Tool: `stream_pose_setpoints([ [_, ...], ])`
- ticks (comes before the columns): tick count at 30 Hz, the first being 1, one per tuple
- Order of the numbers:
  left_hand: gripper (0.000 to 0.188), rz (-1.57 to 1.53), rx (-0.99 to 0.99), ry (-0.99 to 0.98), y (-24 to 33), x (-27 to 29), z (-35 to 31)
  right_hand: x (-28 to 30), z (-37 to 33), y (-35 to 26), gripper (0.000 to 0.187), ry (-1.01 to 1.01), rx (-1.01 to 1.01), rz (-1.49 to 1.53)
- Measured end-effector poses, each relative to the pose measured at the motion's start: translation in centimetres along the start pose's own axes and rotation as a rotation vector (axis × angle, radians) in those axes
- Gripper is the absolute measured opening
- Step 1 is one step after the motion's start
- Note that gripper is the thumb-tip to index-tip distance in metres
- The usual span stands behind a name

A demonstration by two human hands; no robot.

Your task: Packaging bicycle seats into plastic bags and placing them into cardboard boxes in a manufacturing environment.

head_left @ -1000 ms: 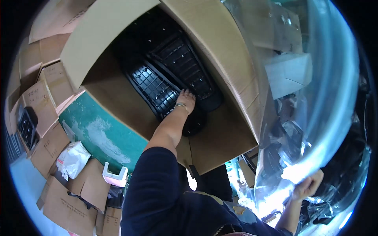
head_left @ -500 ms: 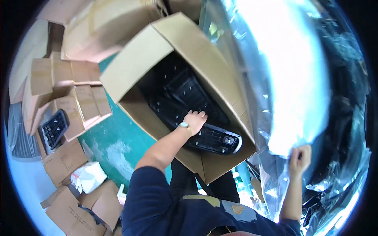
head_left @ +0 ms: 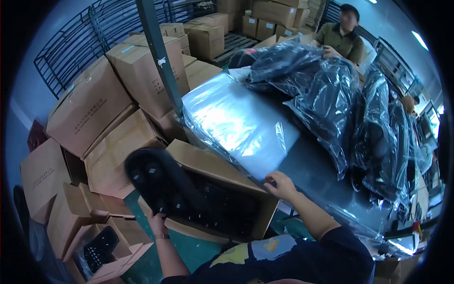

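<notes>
Black panel: I have the long black panel [head_left: 158,175] raised at a tilt over the left end of the carton, its rounded end up and clear of the left edge; the lower part sinks into the dark interior, so I cannot tell where it stops.
Panel's look: matt black, broad and rounded at the top, with small pale spots dotted along the face I can see; its outline is slightly blurred.
Left hand: the left hand [head_left: 157,223] is closed on the panel's lower edge, just beside the carton's near left corner.
Right hand: the right hand [head_left: 281,185] sits at the near edge of the surface, fingers curled, by the corner of the clear plastic sheeting; I cannot tell whether it grips anything.
Carton: the large carton [head_left: 266,214] stands open-topped below the surface's near edge, more black pieces dim inside.
Surface: the dark surface [head_left: 309,161] carries the shiny plastic sheeting [head_left: 220,116] along its left edge and bagged black items [head_left: 326,102] toward its far and right edges.
Lower left: I see a smaller carton [head_left: 126,261] with another black panel [head_left: 100,246] in it.
Far edge: a co-worker [head_left: 341,42] has a hand by the bagged items.
</notes>
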State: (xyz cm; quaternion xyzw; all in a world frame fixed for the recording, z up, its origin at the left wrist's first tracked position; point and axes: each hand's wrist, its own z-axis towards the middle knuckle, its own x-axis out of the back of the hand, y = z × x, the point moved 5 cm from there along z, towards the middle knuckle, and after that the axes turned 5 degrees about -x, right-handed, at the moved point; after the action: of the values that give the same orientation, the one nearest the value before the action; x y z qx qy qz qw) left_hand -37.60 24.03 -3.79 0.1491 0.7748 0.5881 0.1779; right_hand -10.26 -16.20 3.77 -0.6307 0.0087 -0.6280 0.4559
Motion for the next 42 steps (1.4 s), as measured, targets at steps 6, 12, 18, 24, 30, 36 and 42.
stream_pose_setpoints([
  [6, 0.048, -0.658, 0.195, -0.237, -0.8, 1.2, -3.7, -2.6, -6.0, 0.6, 0.079, -0.406, -0.217, 0.213],
  [12, 0.046, -0.988, 0.207, -0.392, -1.9, -4.3, -0.9, 2.8, -7.5, 0.3, 0.052, -0.137, -0.776, 1.128],
  [18, 0.041, -1.023, 0.057, -0.883, 0.4, -10.0, -4.3, 8.1, -9.0, 0.3, 0.053, 0.199, -0.774, 1.373],
  [24, 0.051, -1.455, 0.373, -1.026, 0.5, -9.5, -5.7, 9.6, -9.5, 1.0, 0.035, 0.297, -0.657, 1.447],
  [30, 0.035, -1.117, 0.640, -1.225, 5.9, -12.3, -8.1, 8.2, -8.2, 1.7, 0.033, 0.292, -0.674, 1.429],
  [36, 0.021, 0.168, 0.299, -0.543, 10.8, -5.0, -12.1, 8.1, -9.4, 2.1, 0.035, 0.296, -0.772, 1.379],
  [42, 0.020, 0.063, 0.138, -0.217, 11.0, -10.0, -6.8, 4.8, -11.3, 6.1, 0.039, 0.220, -0.746, 1.496],
])
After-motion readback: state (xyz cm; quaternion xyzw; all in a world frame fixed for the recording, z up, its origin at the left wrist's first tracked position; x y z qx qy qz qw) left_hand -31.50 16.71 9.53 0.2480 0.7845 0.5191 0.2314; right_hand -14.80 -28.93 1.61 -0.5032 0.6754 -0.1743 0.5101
